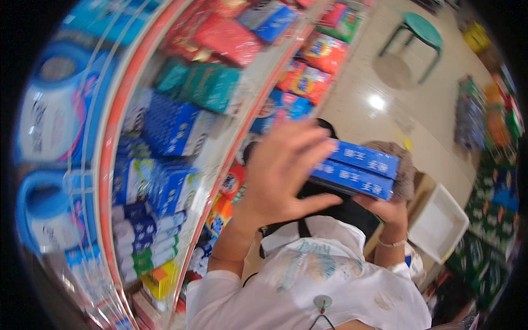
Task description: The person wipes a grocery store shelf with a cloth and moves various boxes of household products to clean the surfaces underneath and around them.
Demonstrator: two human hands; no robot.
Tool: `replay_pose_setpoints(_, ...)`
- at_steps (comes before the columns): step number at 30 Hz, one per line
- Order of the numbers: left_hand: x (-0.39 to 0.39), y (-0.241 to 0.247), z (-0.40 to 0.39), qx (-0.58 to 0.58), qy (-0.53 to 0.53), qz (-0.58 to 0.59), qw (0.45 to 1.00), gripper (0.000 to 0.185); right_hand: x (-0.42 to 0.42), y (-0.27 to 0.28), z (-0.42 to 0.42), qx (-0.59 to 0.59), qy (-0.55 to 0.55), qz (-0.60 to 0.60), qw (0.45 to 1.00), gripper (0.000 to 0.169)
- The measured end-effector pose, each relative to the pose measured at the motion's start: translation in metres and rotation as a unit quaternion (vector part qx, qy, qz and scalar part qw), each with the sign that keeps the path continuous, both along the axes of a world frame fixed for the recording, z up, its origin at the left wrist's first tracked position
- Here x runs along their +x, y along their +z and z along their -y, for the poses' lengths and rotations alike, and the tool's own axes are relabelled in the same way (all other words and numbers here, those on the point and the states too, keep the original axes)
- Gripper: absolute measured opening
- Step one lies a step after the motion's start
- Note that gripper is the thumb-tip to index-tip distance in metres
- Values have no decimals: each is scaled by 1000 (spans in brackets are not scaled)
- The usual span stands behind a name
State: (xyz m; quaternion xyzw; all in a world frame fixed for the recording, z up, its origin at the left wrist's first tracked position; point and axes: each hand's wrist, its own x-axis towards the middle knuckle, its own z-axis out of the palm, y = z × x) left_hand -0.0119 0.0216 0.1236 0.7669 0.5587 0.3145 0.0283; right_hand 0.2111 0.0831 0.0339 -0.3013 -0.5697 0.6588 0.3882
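Two flat blue boxes [359, 169] bearing white writing lie one on the other in front of my body. My right hand [383, 206] holds them from below at their right end, together with a brown-grey cloth [404, 169] that shows behind them. Over the boxes' left end, my left hand [284, 177] is raised with its fingers spread and blurred; whether its fingertips touch the boxes I cannot tell. To the left, similar blue packs [169, 123] sit on a shop shelf, beside teal packs [202, 84] and below red packs [227, 39].
Shelves with red-orange edges [119, 103] run close along my left. Large blue detergent bottles [53, 119] stand at the far left. A white tray [439, 222] is at my right. A green stool [420, 31] stands on the tiled floor; stacked goods line the right side.
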Motion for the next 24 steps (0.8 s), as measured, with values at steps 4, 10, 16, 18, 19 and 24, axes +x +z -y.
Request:
replay_pose_setpoints(4, 6, -3, -8, -18, -1, -30, 999, 79, -16, 1, 8, -131, 56, -104, 984, 77)
replay_pose_setpoints(10, -36, 12, 15, -52, 44, -79, 995, 71, -23, -21, 1, -30, 75, -77, 994, 76)
replay_pose_setpoints(16, -124, 61, 33, 81, 313, -263, 909, 77, 10, -60, -15, -134, -65, -100, 984, 47)
replay_pose_setpoints(18, -163, 49, 38, 49, 377, -296, 876, 77, 11, -66, -14, -161, -89, -96, 978, 45)
replay_pose_setpoints(19, -178, 46, 38, 31, 390, -323, 862, 76, 14, -72, -14, -161, -71, -86, 981, 44)
replay_pose_setpoints(24, -278, 28, 43, 41, 375, -525, 763, 79, 21, -83, -17, -195, -84, -75, 974, 54)
